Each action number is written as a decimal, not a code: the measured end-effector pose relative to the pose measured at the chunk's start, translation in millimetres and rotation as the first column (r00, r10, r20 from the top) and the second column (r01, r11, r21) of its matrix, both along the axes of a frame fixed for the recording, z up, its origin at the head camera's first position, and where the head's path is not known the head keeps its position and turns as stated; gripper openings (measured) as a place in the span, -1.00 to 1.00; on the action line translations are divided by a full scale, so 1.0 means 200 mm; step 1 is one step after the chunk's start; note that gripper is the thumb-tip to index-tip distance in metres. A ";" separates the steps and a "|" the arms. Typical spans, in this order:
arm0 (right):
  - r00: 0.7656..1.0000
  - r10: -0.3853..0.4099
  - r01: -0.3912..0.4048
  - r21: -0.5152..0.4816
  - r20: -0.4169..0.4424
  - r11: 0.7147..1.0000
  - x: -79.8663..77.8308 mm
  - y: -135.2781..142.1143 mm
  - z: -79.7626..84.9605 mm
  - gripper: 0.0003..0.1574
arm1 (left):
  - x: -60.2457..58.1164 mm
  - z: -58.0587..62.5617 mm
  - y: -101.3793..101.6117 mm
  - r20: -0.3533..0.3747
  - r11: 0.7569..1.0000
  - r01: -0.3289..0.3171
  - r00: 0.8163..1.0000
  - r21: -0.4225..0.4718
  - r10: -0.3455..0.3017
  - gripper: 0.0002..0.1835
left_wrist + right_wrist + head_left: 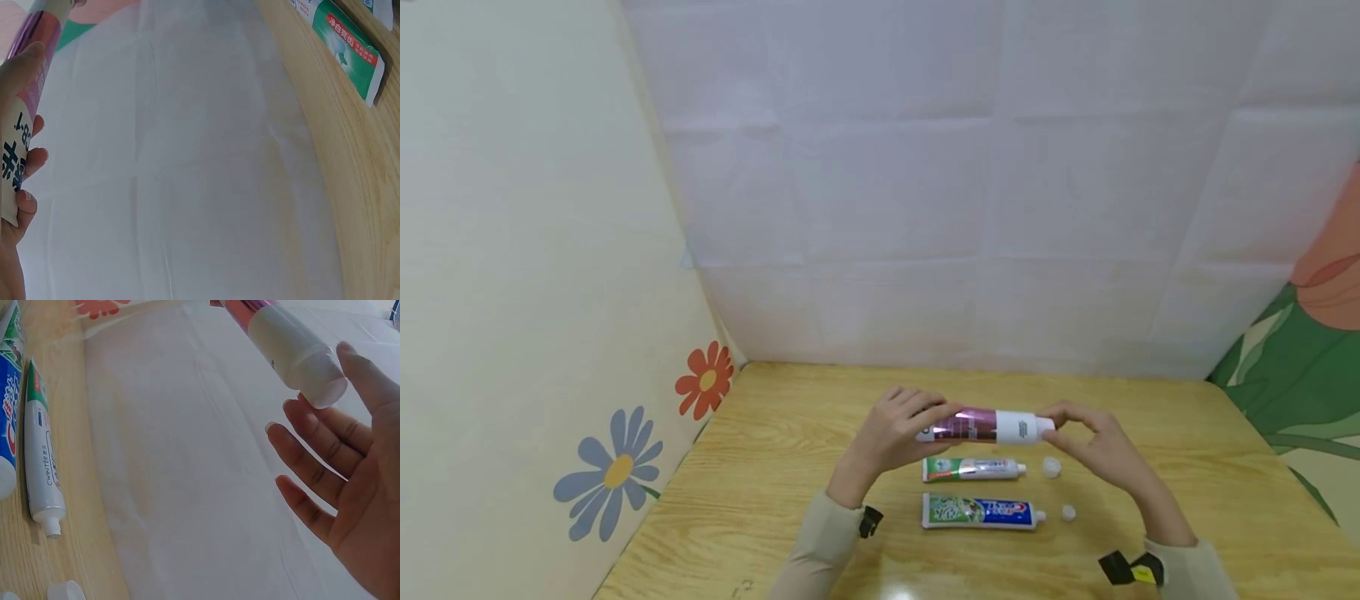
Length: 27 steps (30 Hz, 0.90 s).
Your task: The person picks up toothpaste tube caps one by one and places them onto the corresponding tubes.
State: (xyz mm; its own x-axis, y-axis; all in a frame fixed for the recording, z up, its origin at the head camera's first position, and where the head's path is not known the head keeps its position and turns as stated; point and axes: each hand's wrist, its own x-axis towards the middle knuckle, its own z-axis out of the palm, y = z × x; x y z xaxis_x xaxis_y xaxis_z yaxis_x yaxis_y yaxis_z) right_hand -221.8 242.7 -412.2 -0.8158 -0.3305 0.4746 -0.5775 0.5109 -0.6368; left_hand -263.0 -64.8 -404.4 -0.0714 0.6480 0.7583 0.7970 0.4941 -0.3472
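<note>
A purple and white toothpaste tube (973, 425) is held level above the table. My left hand (891, 429) grips its flat end, thumb on one side and fingers wrapped behind, as the left wrist view shows. On the tube's other end sits a white cap (322, 381). My right hand (1105, 450) pinches that cap between thumb and fingertips; the remaining fingers (306, 500) are spread apart from it. Below lie a green and white toothpaste tube (973, 469) and a blue and green toothpaste tube (977, 512), both with bare nozzles pointing right.
A larger white cap (1051, 467) lies right of the green and white tube. Beside the blue and green tube's nozzle is a smaller white cap (1069, 513). The wooden table (760, 492) meets a white sheet (880, 208) behind and flower-printed sheets at both sides.
</note>
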 end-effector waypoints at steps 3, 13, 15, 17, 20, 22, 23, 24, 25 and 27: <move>1.000 0.030 -0.030 -0.021 0.002 0.999 0.00 0.01 0.00 -0.69 | 0.00 0.00 0.00 0.016 1.000 -0.001 1.000 0.005 0.001 -0.44; 0.993 0.058 -0.053 0.048 -0.107 0.997 -0.03 0.02 -0.02 -0.63 | -0.01 0.00 -0.01 0.044 1.000 -0.014 0.999 -0.008 0.014 -0.43; 0.985 0.069 -0.058 0.077 -0.157 0.995 -0.04 0.02 -0.03 -0.61 | -0.01 -0.01 0.00 0.047 1.000 -0.015 0.999 -0.022 0.016 -0.41; 0.979 0.085 -0.068 0.094 -0.187 0.993 -0.05 0.03 -0.04 -0.60 | -0.02 -0.02 0.00 0.057 0.999 -0.019 0.998 -0.039 0.021 -0.41; 0.973 0.104 -0.084 0.101 -0.206 0.991 -0.05 0.03 -0.06 -0.59 | -0.02 -0.04 0.00 0.075 0.998 -0.022 0.997 -0.064 0.027 -0.40; 0.971 0.109 -0.087 0.105 -0.215 0.991 -0.06 0.03 -0.08 -0.58 | -0.03 -0.05 -0.01 0.083 0.996 -0.025 0.996 -0.080 0.032 -0.40; 0.969 0.106 -0.083 0.109 -0.223 0.991 -0.06 0.03 -0.08 -0.57 | -0.03 -0.05 -0.01 0.083 0.996 -0.028 0.996 -0.087 0.035 -0.40; 0.966 0.103 -0.078 0.115 -0.236 0.990 -0.07 0.04 -0.08 -0.57 | -0.04 -0.05 -0.01 0.086 0.995 -0.028 0.996 -0.093 0.036 -0.39; 0.964 0.100 -0.071 0.122 -0.248 0.990 -0.07 0.04 -0.09 -0.56 | -0.04 -0.06 -0.01 0.086 0.995 -0.030 0.996 -0.100 0.038 -0.39; 0.961 0.086 -0.051 0.137 -0.263 0.989 -0.09 0.04 -0.09 -0.56 | -0.06 -0.06 -0.02 0.084 0.993 -0.030 0.996 -0.115 0.040 -0.39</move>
